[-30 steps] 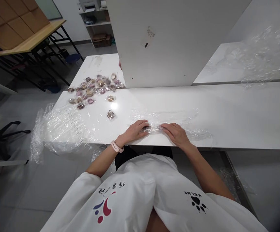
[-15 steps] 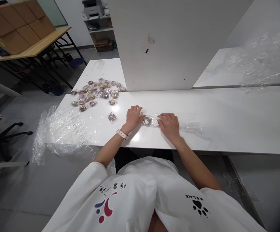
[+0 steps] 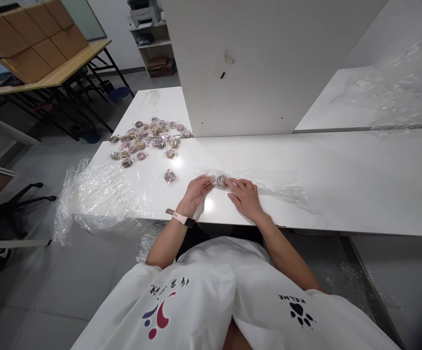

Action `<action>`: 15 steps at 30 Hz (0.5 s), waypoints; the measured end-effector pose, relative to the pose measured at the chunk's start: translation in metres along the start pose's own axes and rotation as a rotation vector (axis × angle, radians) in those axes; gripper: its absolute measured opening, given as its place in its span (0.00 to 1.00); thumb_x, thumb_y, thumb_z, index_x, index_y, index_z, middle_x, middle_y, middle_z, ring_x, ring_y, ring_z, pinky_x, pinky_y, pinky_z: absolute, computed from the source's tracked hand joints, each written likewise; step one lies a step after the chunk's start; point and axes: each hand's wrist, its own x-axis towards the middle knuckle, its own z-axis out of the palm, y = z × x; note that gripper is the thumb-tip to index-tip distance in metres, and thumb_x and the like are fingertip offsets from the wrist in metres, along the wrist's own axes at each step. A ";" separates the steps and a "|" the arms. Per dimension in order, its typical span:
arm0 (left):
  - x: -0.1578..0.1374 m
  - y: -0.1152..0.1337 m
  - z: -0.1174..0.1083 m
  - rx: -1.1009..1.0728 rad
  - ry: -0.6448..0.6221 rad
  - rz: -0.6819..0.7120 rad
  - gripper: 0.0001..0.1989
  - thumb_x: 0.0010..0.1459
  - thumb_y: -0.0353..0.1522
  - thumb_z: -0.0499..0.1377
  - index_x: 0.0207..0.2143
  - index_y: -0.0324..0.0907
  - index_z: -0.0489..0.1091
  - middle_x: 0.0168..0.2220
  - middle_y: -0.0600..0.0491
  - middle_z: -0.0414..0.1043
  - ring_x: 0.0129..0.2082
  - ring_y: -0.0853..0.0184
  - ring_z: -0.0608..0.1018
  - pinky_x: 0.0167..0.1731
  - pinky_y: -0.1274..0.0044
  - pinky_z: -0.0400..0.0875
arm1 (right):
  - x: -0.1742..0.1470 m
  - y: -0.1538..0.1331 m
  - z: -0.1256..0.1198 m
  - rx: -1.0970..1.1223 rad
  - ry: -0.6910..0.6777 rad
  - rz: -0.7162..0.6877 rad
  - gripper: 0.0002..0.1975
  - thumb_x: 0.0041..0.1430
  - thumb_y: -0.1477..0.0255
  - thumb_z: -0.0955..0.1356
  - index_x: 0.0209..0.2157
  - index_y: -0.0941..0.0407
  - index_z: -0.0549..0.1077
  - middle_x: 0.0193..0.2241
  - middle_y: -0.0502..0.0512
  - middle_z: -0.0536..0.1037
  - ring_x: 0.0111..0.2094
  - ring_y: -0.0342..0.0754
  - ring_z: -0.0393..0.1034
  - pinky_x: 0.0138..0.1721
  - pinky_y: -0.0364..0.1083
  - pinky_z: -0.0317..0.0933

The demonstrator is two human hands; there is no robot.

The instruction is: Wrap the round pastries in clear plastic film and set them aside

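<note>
Between my two hands sits a small brownish packet [image 3: 220,181] inside a clear plastic bubble-wrap strip [image 3: 287,192], low on the white table. My left hand [image 3: 197,190] is closed at the packet's left end, fingers curled over the plastic and a watch band on the wrist. At the right end, the bent fingers of my right hand [image 3: 245,197] press on the wrapped packet. The strip's loose part trails off to the right across the tabletop. To the left lies a single small wrapped packet [image 3: 170,176], apart from my hands.
Several small wrapped round pieces [image 3: 152,138] lie piled at the back left. A heap of clear bubble wrap [image 3: 101,194] hangs over the left table edge. A tall white panel [image 3: 254,73] stands behind the table, with more plastic wrap [image 3: 400,92] at the far right.
My left hand has turned and come down closer to me, now around the packet's end. The right hand has shifted left, and the plastic is now folded over the packet.
</note>
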 end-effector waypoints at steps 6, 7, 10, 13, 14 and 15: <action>-0.005 -0.018 0.026 0.693 -0.269 0.525 0.16 0.60 0.38 0.61 0.49 0.41 0.75 0.58 0.45 0.72 0.63 0.55 0.67 0.64 0.60 0.59 | -0.001 0.004 0.004 0.094 0.039 0.044 0.19 0.66 0.70 0.61 0.57 0.55 0.70 0.56 0.61 0.72 0.57 0.60 0.58 0.53 0.58 0.55; -0.011 -0.023 0.028 0.774 -0.326 0.582 0.19 0.62 0.39 0.59 0.54 0.43 0.72 0.62 0.46 0.67 0.67 0.57 0.62 0.66 0.61 0.56 | -0.002 0.005 0.004 0.112 0.047 0.042 0.19 0.66 0.70 0.61 0.56 0.56 0.71 0.55 0.63 0.73 0.57 0.60 0.58 0.53 0.58 0.56; -0.026 -0.037 0.031 0.865 -0.452 0.614 0.25 0.69 0.39 0.49 0.65 0.44 0.59 0.68 0.47 0.56 0.69 0.62 0.57 0.67 0.65 0.55 | -0.010 0.012 0.004 0.193 0.056 0.028 0.17 0.67 0.69 0.61 0.52 0.57 0.72 0.51 0.63 0.75 0.54 0.58 0.64 0.51 0.56 0.59; -0.029 -0.051 0.039 0.920 -0.497 0.703 0.27 0.70 0.35 0.44 0.70 0.45 0.48 0.70 0.48 0.51 0.69 0.65 0.58 0.67 0.68 0.56 | -0.016 0.020 0.005 0.239 0.026 0.082 0.14 0.66 0.72 0.59 0.39 0.56 0.75 0.35 0.59 0.79 0.38 0.53 0.71 0.40 0.50 0.63; -0.027 -0.055 0.042 0.964 -0.493 0.760 0.28 0.70 0.32 0.42 0.70 0.44 0.46 0.71 0.48 0.49 0.69 0.66 0.56 0.67 0.68 0.56 | -0.018 0.022 0.005 0.237 0.021 0.104 0.14 0.65 0.73 0.59 0.35 0.56 0.75 0.31 0.58 0.78 0.33 0.52 0.70 0.36 0.49 0.62; -0.025 -0.059 0.045 1.027 -0.482 0.816 0.28 0.69 0.30 0.41 0.70 0.43 0.45 0.71 0.48 0.48 0.70 0.66 0.55 0.67 0.68 0.56 | -0.019 0.022 0.005 0.231 0.021 0.118 0.14 0.64 0.74 0.58 0.33 0.56 0.74 0.30 0.58 0.77 0.31 0.52 0.69 0.35 0.49 0.62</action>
